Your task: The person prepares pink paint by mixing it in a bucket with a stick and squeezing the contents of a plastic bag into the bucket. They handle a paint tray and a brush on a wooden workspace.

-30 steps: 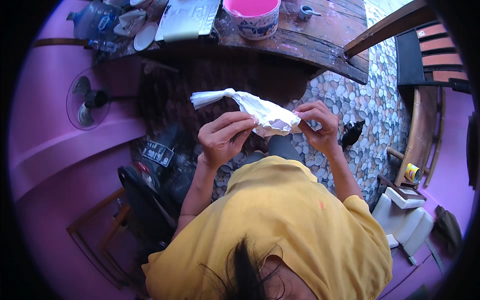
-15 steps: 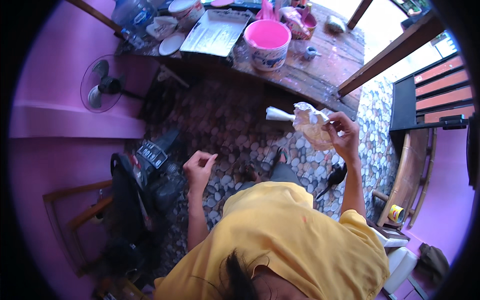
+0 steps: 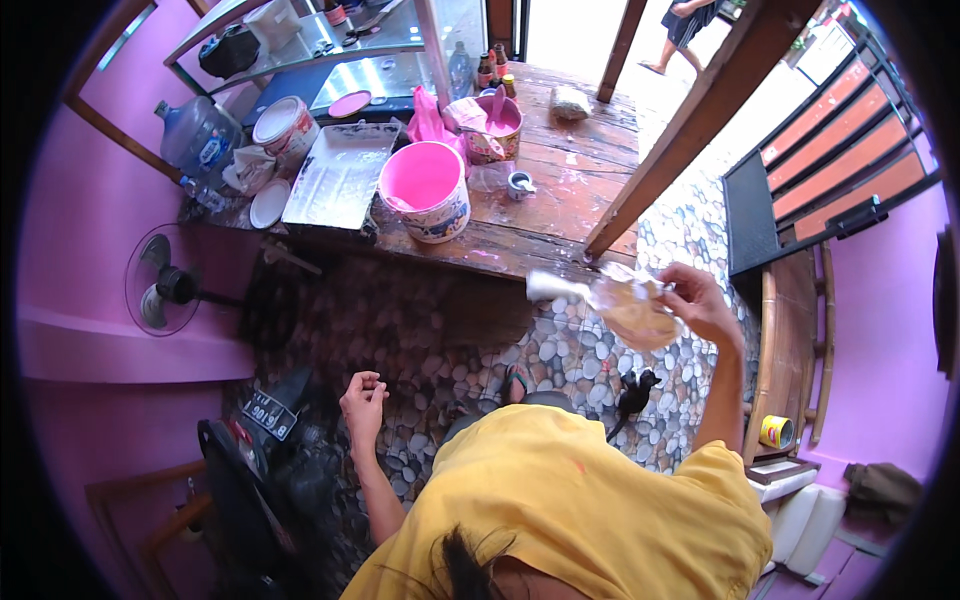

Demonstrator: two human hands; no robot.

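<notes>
My right hand [image 3: 697, 302] pinches a crumpled, translucent plastic bag [image 3: 640, 315], whitish and beige, with a narrow white twisted end pointing left, blurred by motion. It hangs in the air just off the near corner of the wooden table [image 3: 570, 165]. Lower and to the left, my left hand [image 3: 363, 405] hovers over the pebble-patterned floor, its fingers curled in toward the thumb; nothing shows in it. On the table, a white bucket [image 3: 428, 200] with a pink inside stands near the front edge. Behind it is a smaller pink paint pail [image 3: 493, 125] with a brush-like pink tool in it.
A paint tray [image 3: 345, 175], a lidded tub [image 3: 285, 125] and a water jug [image 3: 198, 138] crowd the table's left end. A wooden post [image 3: 690, 140] rises by its right corner. A black cat [image 3: 634, 393] is on the floor; a motorbike [image 3: 265, 450] stands lower left.
The view has shifted, showing more of the table's far side and a passer-by's legs outside. My right hand still holds the bag, now lower in view. My left hand's fingers have turned inward.
</notes>
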